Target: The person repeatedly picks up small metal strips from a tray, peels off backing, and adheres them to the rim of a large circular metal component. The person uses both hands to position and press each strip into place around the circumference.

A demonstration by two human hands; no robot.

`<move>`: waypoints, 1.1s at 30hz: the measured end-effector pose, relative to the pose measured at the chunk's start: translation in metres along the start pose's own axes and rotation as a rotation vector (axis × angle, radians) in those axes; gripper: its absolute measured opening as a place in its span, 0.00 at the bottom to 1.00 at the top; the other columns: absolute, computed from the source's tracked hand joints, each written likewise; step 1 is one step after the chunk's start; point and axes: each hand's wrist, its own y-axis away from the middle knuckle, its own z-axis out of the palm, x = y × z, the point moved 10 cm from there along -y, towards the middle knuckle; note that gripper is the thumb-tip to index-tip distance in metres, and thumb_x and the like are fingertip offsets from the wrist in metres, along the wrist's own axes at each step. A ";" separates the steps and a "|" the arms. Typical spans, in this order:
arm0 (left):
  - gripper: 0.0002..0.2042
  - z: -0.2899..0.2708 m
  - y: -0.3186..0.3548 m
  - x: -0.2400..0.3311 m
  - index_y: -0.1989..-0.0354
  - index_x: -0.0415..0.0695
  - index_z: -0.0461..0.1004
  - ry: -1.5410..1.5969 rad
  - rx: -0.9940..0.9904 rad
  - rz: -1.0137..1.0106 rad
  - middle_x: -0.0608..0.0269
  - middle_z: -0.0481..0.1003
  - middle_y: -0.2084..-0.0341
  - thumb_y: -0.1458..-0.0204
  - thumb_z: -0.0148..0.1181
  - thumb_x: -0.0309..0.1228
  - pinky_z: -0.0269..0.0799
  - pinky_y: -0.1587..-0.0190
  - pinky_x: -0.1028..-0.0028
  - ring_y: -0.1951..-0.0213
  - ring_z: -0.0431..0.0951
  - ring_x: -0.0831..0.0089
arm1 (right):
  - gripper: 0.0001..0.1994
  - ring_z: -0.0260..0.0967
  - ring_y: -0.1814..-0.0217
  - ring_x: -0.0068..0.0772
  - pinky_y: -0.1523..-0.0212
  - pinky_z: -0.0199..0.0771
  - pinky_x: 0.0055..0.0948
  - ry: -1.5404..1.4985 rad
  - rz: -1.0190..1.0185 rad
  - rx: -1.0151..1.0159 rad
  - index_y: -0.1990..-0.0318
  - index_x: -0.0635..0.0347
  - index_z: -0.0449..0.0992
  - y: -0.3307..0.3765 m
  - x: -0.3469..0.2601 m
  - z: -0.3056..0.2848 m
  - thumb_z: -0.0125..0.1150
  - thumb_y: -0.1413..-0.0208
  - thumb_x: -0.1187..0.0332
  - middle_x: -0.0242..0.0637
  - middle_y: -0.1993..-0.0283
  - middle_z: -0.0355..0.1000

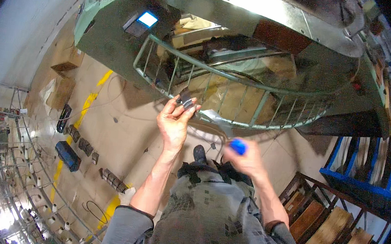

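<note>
My left hand [174, 123] is raised in front of me, its fingers pinching a small dark, shiny flat piece [187, 103]. The piece's exact kind does not show. To its right, my right hand [247, 160] is closed round a blue-handled tool [237, 146]. Motion blurs this hand and the tool. A pale, smeared shape [215, 117] lies between the blue handle and the dark piece; whether it belongs to the tool I cannot tell. The two hands are apart.
Ahead, a curved green metal railing [256, 86] fronts a large green machine [109, 36] with a lit screen [147, 19]. On the left floor lie a dark blue box [67, 155] and several dark blocks [113, 180]. A wire rack [14, 169] stands left; wooden boards [327, 231] fill a right-hand rack.
</note>
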 end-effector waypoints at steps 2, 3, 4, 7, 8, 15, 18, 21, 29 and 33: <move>0.20 -0.008 -0.007 0.014 0.47 0.38 0.71 0.005 0.008 0.058 0.46 0.81 0.57 0.49 0.62 0.11 0.81 0.53 0.65 0.59 0.84 0.60 | 0.14 0.58 0.77 0.21 0.75 0.61 0.34 0.009 0.044 -0.014 0.73 0.61 0.74 -0.009 -0.033 0.028 0.71 0.47 0.62 0.29 0.81 0.66; 0.19 -0.018 -0.011 0.022 0.48 0.37 0.71 -0.008 0.064 0.090 0.46 0.81 0.57 0.49 0.62 0.11 0.82 0.54 0.66 0.59 0.84 0.60 | 0.15 0.58 0.78 0.23 0.75 0.62 0.35 0.042 0.078 0.001 0.74 0.62 0.73 -0.011 -0.044 0.029 0.71 0.47 0.62 0.32 0.82 0.65; 0.19 -0.022 -0.013 0.028 0.48 0.37 0.71 -0.012 0.065 0.097 0.45 0.81 0.57 0.49 0.61 0.11 0.82 0.54 0.67 0.60 0.84 0.60 | 0.16 0.59 0.79 0.25 0.75 0.63 0.36 0.053 0.111 -0.014 0.74 0.64 0.72 -0.014 -0.051 0.032 0.70 0.46 0.61 0.36 0.83 0.64; 0.22 -0.031 -0.012 0.034 0.45 0.36 0.67 -0.048 0.077 -0.021 0.44 0.80 0.57 0.49 0.61 0.11 0.84 0.56 0.65 0.60 0.84 0.59 | 0.17 0.64 0.81 0.38 0.74 0.66 0.41 0.136 0.024 -0.010 0.74 0.65 0.72 -0.022 -0.079 0.033 0.68 0.44 0.61 0.46 0.83 0.66; 0.23 -0.034 -0.012 0.033 0.44 0.36 0.66 -0.062 0.098 -0.088 0.44 0.80 0.56 0.49 0.61 0.11 0.84 0.56 0.64 0.60 0.84 0.58 | 0.17 0.64 0.81 0.42 0.73 0.67 0.42 0.130 0.006 0.043 0.74 0.66 0.73 -0.024 -0.083 0.028 0.68 0.44 0.61 0.48 0.82 0.67; 0.22 -0.030 -0.020 0.044 0.47 0.37 0.60 0.247 0.165 -0.133 0.44 0.76 0.56 0.48 0.59 0.10 0.86 0.59 0.58 0.61 0.83 0.53 | 0.15 0.72 0.73 0.60 0.68 0.72 0.48 0.282 -0.078 0.009 0.71 0.65 0.76 -0.017 -0.077 0.037 0.69 0.46 0.61 0.54 0.78 0.72; 0.21 -0.027 -0.023 0.037 0.47 0.36 0.60 0.260 0.188 -0.179 0.43 0.75 0.56 0.48 0.58 0.10 0.85 0.56 0.52 0.59 0.82 0.50 | 0.14 0.73 0.72 0.61 0.68 0.72 0.49 0.299 -0.095 0.086 0.71 0.65 0.76 -0.015 -0.073 0.022 0.69 0.47 0.62 0.55 0.78 0.72; 0.21 -0.018 -0.023 0.035 0.48 0.36 0.60 0.258 0.166 -0.151 0.43 0.75 0.56 0.48 0.58 0.10 0.85 0.56 0.50 0.59 0.82 0.50 | 0.13 0.74 0.71 0.62 0.68 0.73 0.49 0.318 -0.125 0.101 0.72 0.65 0.76 -0.013 -0.070 0.013 0.69 0.47 0.63 0.55 0.77 0.73; 0.19 0.039 -0.032 0.026 0.50 0.36 0.64 0.070 0.115 -0.153 0.43 0.75 0.52 0.48 0.60 0.12 0.87 0.61 0.60 0.60 0.83 0.55 | 0.12 0.74 0.69 0.53 0.66 0.74 0.46 0.259 -0.357 0.218 0.69 0.62 0.76 -0.011 -0.034 -0.053 0.73 0.51 0.64 0.48 0.71 0.75; 0.17 0.092 -0.025 0.018 0.53 0.37 0.67 -0.026 0.013 -0.192 0.48 0.79 0.59 0.49 0.64 0.15 0.86 0.67 0.69 0.63 0.85 0.59 | 0.11 0.71 0.51 0.48 0.53 0.71 0.43 0.410 -0.315 0.962 0.65 0.60 0.79 -0.001 0.064 -0.202 0.73 0.53 0.67 0.43 0.60 0.76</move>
